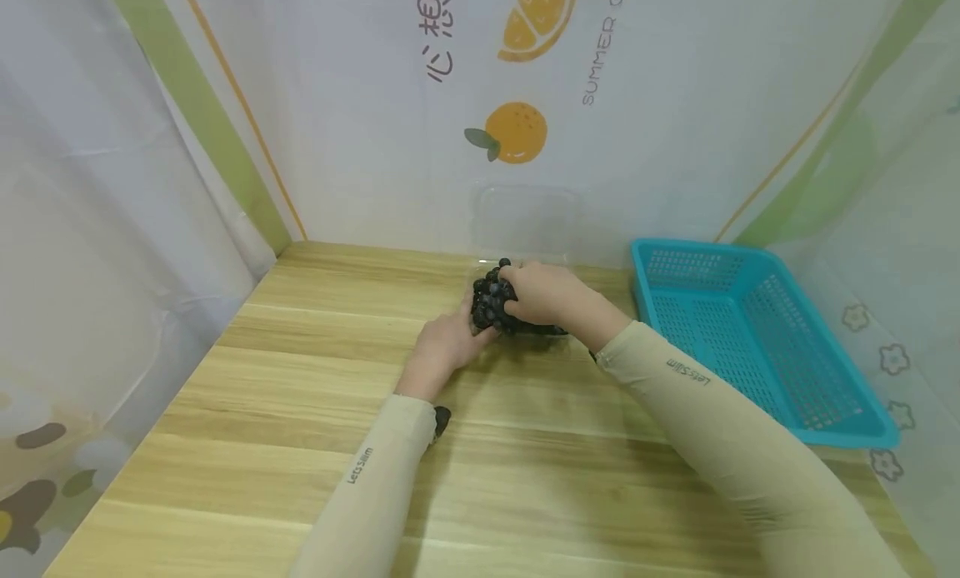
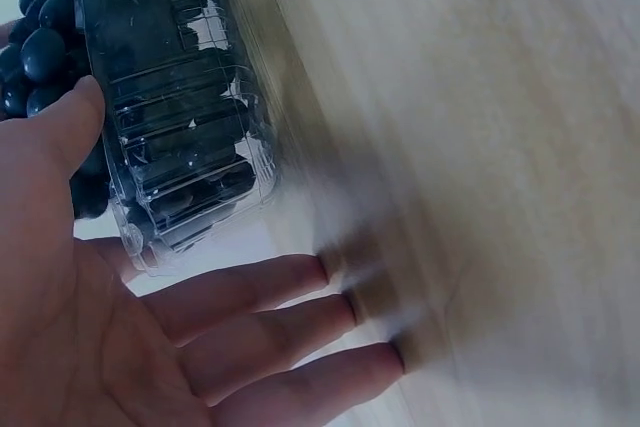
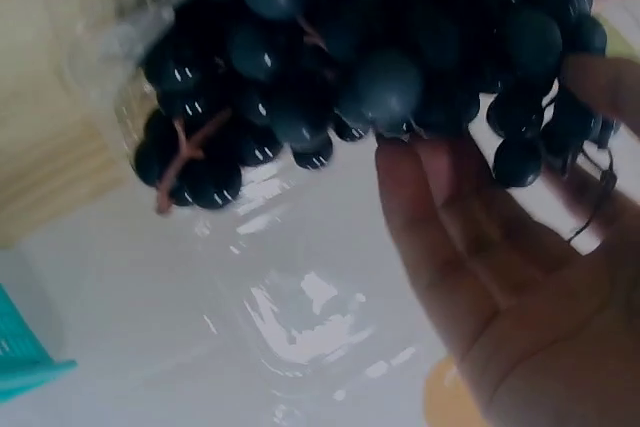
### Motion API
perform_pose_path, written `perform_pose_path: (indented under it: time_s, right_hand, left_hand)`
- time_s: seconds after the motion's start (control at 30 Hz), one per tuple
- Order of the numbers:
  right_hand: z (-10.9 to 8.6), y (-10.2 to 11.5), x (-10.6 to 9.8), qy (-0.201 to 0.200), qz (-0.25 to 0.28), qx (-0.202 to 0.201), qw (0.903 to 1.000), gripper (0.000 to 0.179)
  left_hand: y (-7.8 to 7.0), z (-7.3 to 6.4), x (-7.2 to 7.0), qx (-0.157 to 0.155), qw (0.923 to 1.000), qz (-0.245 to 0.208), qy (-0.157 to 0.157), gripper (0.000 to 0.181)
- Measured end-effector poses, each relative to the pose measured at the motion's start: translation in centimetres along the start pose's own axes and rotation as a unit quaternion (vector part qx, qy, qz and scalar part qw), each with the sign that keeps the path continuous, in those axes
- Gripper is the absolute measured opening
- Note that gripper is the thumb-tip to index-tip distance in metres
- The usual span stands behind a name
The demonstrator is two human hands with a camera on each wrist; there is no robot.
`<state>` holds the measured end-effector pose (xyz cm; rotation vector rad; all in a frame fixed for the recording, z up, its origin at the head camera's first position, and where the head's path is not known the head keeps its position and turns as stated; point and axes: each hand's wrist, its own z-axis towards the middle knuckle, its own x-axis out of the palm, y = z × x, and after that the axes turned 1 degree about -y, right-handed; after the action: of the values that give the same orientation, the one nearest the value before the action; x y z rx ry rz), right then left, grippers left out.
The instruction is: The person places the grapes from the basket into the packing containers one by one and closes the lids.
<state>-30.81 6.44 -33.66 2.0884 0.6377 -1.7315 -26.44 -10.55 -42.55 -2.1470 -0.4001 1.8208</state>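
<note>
A bunch of dark grapes point(image 1: 491, 299) fills a clear plastic clamshell box point(image 2: 185, 97); some grapes bulge above its rim. Its transparent lid point(image 1: 525, 220) stands raised at the back. My right hand point(image 1: 543, 293) reaches over from the right and grips the grapes, thumb on one side and fingers on the other, as the right wrist view shows. A brown stem point(image 3: 190, 152) pokes out of the bunch. At the box's near left corner is my left hand point(image 1: 448, 341), thumb against the rim beside the grapes, other fingers stretched out toward the tabletop.
A turquoise plastic basket point(image 1: 750, 370) with perforated walls stands at the right of the wooden table point(image 1: 315, 411). White printed curtains point(image 1: 360, 145) rise behind the table and along both sides. The right forearm passes in front of the basket.
</note>
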Motion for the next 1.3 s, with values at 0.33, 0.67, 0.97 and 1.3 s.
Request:
perform_pose_path:
  time_s: [0.33,0.67,0.97,1.3]
  right_hand:
    - [0.4,-0.1,2.9,-0.107,-0.011,0.002,0.9941,0.063]
    - [-1.2,0.0,2.9,-0.047,-0.068,-0.031,0.9961,0.069]
    - [0.4,-0.5,2.7,-0.033,-0.019,-0.072,0.9967,0.069]
    - [2.1,-0.9,3.2,-0.021,0.011,-0.084,0.9962,0.069]
  left_hand:
    - [-0.4,0.0,0.1,0.001,0.9997,0.024,0.007,0.096]
    - [-0.5,0.1,-0.1,0.001,0.9997,0.022,0.005,0.097]
    - [-0.6,-0.1,-0.1,-0.006,0.9998,0.016,0.000,0.100]
    - [-0.4,-0.3,-0.2,-0.008,0.9999,0.011,0.003,0.101]
